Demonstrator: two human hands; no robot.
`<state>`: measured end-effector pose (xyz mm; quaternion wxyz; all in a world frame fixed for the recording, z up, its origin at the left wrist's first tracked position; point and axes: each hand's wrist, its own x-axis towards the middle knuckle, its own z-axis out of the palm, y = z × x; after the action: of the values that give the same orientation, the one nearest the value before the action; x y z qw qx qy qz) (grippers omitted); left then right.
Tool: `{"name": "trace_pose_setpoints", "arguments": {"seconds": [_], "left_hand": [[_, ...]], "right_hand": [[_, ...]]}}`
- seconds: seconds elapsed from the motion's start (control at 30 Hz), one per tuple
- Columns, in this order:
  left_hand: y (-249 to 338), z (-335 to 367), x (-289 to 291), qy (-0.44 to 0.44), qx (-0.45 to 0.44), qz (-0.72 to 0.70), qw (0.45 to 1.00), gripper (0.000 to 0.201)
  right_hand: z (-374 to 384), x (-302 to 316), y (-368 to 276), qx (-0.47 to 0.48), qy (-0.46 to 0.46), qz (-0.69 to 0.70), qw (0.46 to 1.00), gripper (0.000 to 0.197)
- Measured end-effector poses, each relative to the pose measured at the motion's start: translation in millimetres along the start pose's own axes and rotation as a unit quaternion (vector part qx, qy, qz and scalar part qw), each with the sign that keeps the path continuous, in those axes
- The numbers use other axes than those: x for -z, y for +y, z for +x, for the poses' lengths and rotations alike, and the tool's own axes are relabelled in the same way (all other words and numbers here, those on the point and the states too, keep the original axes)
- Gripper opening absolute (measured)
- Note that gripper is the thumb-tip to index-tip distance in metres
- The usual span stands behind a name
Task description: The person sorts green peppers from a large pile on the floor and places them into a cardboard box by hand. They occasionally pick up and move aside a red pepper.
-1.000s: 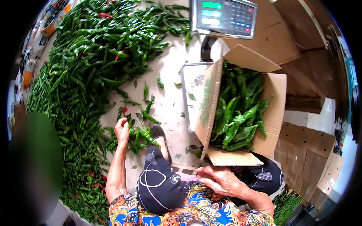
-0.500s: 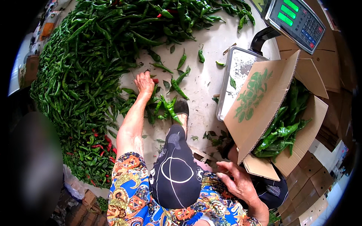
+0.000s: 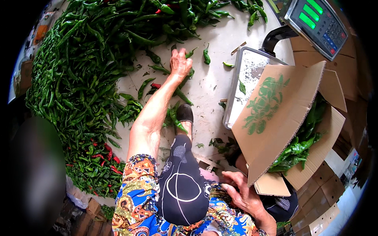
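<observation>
My left hand (image 3: 181, 64) reaches out over the pale floor beside the large pile of green chili peppers (image 3: 78, 70). Its fingers are curled around a green chili pepper (image 3: 191, 53), whose end sticks out by the knuckles. Below that hand lie more loose peppers, among them a long green one (image 3: 183, 96) and a red piece (image 3: 156, 85). My right hand (image 3: 244, 195) is held over my lap, by the lower corner of the cardboard box (image 3: 271, 114). It holds nothing, its fingers loosely bent and apart. Shiny green peppers (image 3: 297, 149) fill the box.
A scale with a metal platform (image 3: 236, 102) and a lit green display (image 3: 311, 13) stands at the right. My shoe (image 3: 185, 113) is on the floor near the loose peppers. Red peppers (image 3: 108, 151) show in the lower left pile. Stacked cartons (image 3: 321, 183) line the right side.
My left hand has moved away from me and to the right, from the red pepper piece to a green chili pepper. My right hand stays near the box.
</observation>
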<state>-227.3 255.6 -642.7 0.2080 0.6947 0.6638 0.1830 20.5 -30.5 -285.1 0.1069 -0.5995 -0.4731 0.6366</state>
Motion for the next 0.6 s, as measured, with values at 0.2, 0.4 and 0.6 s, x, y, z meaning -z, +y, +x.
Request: {"name": "trace_pose_setpoints", "arguments": {"seconds": [0.2, 0.4, 0.6], "left_hand": [[-23, -4, 71, -0.123, -0.054, 0.165, 0.977, 0.034], [-77, -53, 86, -0.129, -0.045, 0.222, 0.965, 0.034], [9, 1, 54, -0.085, 0.05, 0.012, 0.995, 0.038]], "right_hand": [[0, 3, 7, -0.016, -0.007, -0.051, 0.999, 0.039], [0, 2, 6, 0.033, -0.001, -0.033, 0.999, 0.037], [-13, 4, 10, 0.093, 0.028, -0.024, 0.995, 0.046]]}}
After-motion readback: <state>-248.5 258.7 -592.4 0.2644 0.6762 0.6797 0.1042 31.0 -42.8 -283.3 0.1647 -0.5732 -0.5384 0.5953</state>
